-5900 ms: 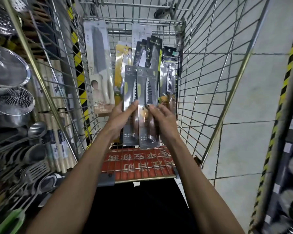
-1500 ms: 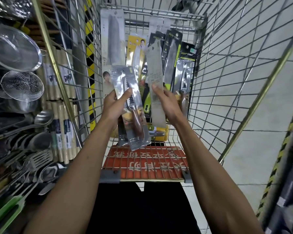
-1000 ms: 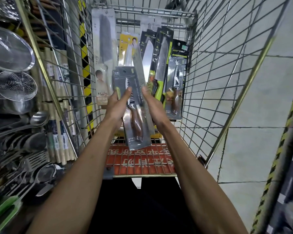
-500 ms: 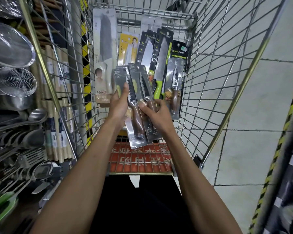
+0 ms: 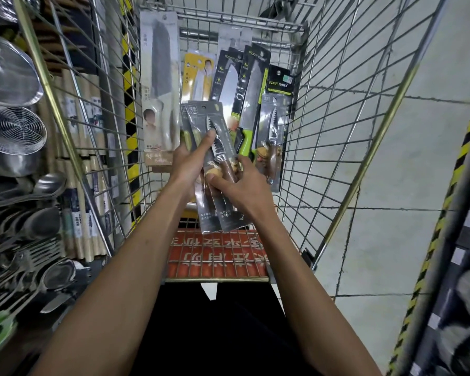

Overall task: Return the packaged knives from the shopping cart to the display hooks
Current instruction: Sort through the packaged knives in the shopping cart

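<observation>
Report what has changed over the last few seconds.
The two serrated knife packs, held apart a moment ago with the right hand's pack turned back-out, are now face up and overlapped in one stack. The left hand grips their upper part, thumb across the front. The right hand has moved down to the handles. The other packaged knives lean unmoved in the shopping cart.

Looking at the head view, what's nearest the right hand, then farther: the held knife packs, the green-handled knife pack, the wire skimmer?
1. Held knife packs: gripped in the right hand.
2. Green-handled knife pack: just beyond its fingers, in the shopping cart.
3. Wire skimmer: far left, outside the cart.
</observation>
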